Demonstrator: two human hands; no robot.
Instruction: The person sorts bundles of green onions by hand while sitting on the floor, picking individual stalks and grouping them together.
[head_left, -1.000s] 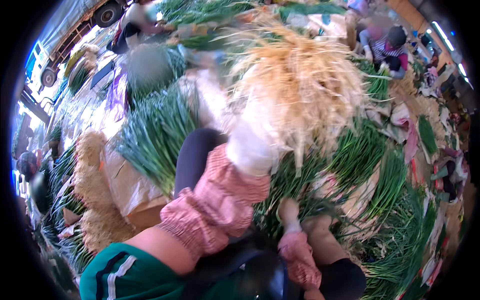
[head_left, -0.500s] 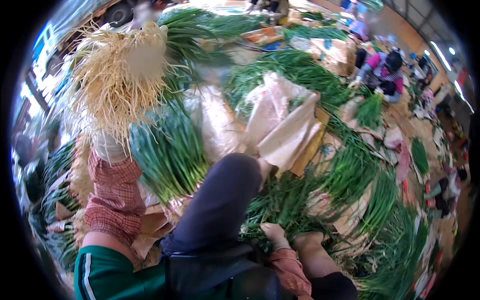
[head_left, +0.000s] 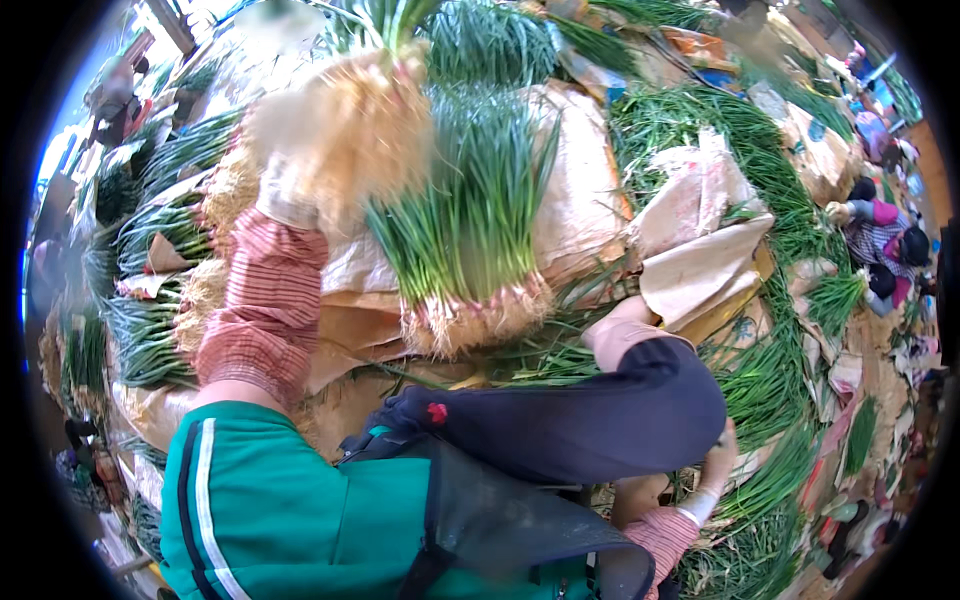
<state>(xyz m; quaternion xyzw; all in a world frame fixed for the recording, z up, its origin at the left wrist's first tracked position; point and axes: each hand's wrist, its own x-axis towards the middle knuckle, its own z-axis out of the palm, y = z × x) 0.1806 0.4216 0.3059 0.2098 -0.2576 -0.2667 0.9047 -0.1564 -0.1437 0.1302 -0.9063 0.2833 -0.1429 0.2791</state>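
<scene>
My left hand (head_left: pixel 288 192), in a pale glove, holds up a bunch of spring onions (head_left: pixel 360 130). Its tan roots hang toward me and blur, hiding most of the fingers. Just right of it, another bunch of spring onions (head_left: pixel 470 220) lies with its green leaves pointing away and its pinkish-white bulbs and roots toward me. Beside my bent knee is my right hand (head_left: pixel 716 465), with a white band at the wrist. The knee covers its fingers, so what they hold, if anything, does not show.
Several root-trimmed rows of spring onions (head_left: pixel 160 335) lie at the left. A crumpled whitish sack (head_left: pixel 700 265) is spread beyond my knee. Loose green leaves (head_left: pixel 760 400) cover the ground at the right. A co-worker (head_left: pixel 885 245) bends over a bunch at the far right.
My view has swung left, so the scene sits further right. The raised bunch now shows more upright, still in my left hand. My right hand has moved from the loose leaves to beside my knee.
</scene>
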